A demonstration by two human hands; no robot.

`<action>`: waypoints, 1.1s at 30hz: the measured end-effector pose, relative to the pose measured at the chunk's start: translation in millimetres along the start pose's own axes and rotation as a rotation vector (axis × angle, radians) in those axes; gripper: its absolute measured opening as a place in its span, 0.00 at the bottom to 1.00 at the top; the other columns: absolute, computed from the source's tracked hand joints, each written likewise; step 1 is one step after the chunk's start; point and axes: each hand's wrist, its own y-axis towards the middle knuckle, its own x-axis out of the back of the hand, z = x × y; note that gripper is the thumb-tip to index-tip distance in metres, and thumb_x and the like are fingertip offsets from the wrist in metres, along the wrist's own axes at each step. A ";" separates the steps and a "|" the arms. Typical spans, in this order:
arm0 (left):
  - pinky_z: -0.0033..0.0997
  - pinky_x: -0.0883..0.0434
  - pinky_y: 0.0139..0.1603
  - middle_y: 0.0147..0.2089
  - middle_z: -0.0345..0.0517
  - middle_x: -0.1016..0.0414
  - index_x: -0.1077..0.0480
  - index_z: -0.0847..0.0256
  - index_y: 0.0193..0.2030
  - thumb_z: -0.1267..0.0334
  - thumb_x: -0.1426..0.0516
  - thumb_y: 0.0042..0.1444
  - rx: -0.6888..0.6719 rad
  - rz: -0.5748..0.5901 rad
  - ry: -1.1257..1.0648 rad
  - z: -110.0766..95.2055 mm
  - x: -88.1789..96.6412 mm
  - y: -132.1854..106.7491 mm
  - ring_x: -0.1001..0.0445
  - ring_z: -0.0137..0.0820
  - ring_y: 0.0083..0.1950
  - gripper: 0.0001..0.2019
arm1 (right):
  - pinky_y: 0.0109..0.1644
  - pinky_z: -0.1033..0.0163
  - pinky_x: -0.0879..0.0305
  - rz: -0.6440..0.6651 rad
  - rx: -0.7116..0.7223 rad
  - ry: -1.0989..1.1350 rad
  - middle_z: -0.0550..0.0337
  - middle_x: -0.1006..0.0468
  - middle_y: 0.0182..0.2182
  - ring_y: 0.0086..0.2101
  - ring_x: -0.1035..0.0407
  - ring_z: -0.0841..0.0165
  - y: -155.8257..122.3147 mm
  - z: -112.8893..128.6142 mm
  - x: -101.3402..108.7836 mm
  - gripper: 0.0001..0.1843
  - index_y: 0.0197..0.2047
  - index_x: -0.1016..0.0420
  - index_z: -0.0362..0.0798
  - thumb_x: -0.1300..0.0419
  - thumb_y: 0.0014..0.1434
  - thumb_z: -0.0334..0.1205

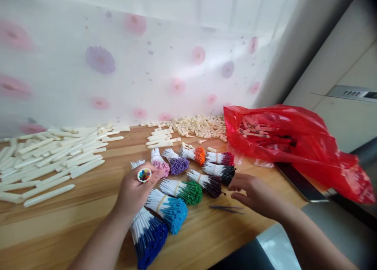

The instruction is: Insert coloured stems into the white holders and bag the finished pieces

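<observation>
My left hand (134, 191) is closed around a white tube (144, 175), its open end toward me showing several coloured tips inside. My right hand (255, 193) hovers over the wooden table (88, 215) with fingers loosely together, fingertips just right of the black-tipped refill bundle (219, 171). Rubber-banded bundles of refills lie between my hands: dark blue (149, 234), light blue (167, 208), green (185, 190), dark purple-black (207, 182), pink (160, 162), purple (176, 162), orange (194, 154) and dark red (220, 158). Thin tweezers (227, 209) lie below my right hand.
A heap of white pen barrels (50, 160) covers the table's left side. Small cream caps (200, 126) and a few barrels lie at the back. A red plastic bag (294, 144) with parts inside sits right, over a dark flat device (297, 181). A flowered curtain hangs behind.
</observation>
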 end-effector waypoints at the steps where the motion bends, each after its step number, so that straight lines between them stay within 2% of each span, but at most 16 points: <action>1: 0.23 0.41 0.23 0.21 0.34 0.38 0.32 0.61 0.24 0.59 0.44 0.55 0.000 -0.002 0.007 -0.2 -0.3 -0.1 0.40 0.25 0.22 0.12 | 0.35 0.62 0.33 0.047 -0.026 -0.012 0.56 0.25 0.31 0.32 0.29 0.65 -7.9 0.2 -6.1 0.04 0.35 0.25 0.48 0.41 0.56 0.34; 5: 0.23 0.41 0.23 0.22 0.34 0.36 0.32 0.61 0.24 0.60 0.44 0.54 0.008 -0.002 0.019 -2.0 -3.4 -0.9 0.39 0.24 0.23 0.11 | 0.43 0.60 0.34 0.140 -0.130 0.015 0.54 0.25 0.38 0.39 0.30 0.63 -29.3 6.0 -20.1 0.08 0.40 0.25 0.49 0.39 0.55 0.37; 9: 0.22 0.41 0.22 0.20 0.34 0.37 0.33 0.61 0.23 0.59 0.45 0.54 0.001 -0.002 0.039 -5.2 -5.2 -1.3 0.39 0.24 0.22 0.11 | 0.40 0.64 0.35 0.033 -0.137 0.011 0.54 0.25 0.36 0.36 0.30 0.66 -17.5 9.4 -5.7 0.07 0.37 0.25 0.47 0.43 0.59 0.38; 12: 0.23 0.41 0.22 0.19 0.34 0.37 0.33 0.61 0.22 0.59 0.45 0.54 0.003 -0.021 0.056 -7.6 -4.4 -0.2 0.39 0.25 0.22 0.12 | 0.41 0.66 0.36 -0.078 -0.175 -0.105 0.56 0.24 0.35 0.36 0.30 0.69 22.9 1.6 11.8 0.09 0.36 0.25 0.45 0.47 0.62 0.35; 15: 0.23 0.41 0.23 0.20 0.35 0.36 0.33 0.61 0.21 0.59 0.45 0.53 -0.009 -0.028 0.044 -9.8 -2.7 1.2 0.38 0.25 0.22 0.12 | 0.48 0.64 0.36 -0.054 -0.256 -0.237 0.53 0.23 0.40 0.42 0.30 0.67 81.5 -19.3 18.0 0.12 0.40 0.25 0.44 0.49 0.64 0.33; 18: 0.23 0.40 0.24 0.20 0.35 0.37 0.34 0.61 0.20 0.60 0.45 0.53 -0.023 -0.038 0.035 -9.4 -0.7 1.8 0.37 0.25 0.22 0.13 | 0.48 0.54 0.32 0.038 -0.301 -0.308 0.54 0.25 0.44 0.43 0.30 0.65 137.3 -43.4 10.1 0.11 0.45 0.28 0.43 0.46 0.64 0.39; 21: 0.23 0.39 0.24 0.20 0.35 0.38 0.34 0.61 0.20 0.59 0.45 0.53 -0.009 -0.062 0.047 -5.9 0.6 1.7 0.38 0.25 0.22 0.13 | 0.46 0.53 0.30 0.153 -0.289 -0.352 0.54 0.28 0.48 0.43 0.30 0.65 177.1 -55.7 -2.4 0.14 0.50 0.31 0.45 0.44 0.63 0.42; 27: 0.23 0.40 0.24 0.20 0.35 0.40 0.35 0.61 0.20 0.58 0.45 0.54 0.005 -0.056 0.041 2.9 -0.7 1.3 0.39 0.25 0.22 0.14 | 0.47 0.53 0.31 0.273 -0.227 -0.407 0.53 0.29 0.50 0.45 0.30 0.64 221.9 -46.7 -21.6 0.15 0.51 0.32 0.46 0.45 0.63 0.42; 33: 0.24 0.39 0.26 0.21 0.36 0.38 0.35 0.61 0.21 0.59 0.45 0.55 0.006 -0.056 0.013 8.5 -1.9 -0.5 0.38 0.25 0.24 0.14 | 0.47 0.52 0.31 0.343 -0.186 -0.394 0.53 0.29 0.49 0.45 0.30 0.63 239.6 -37.2 -36.8 0.15 0.51 0.32 0.45 0.44 0.63 0.42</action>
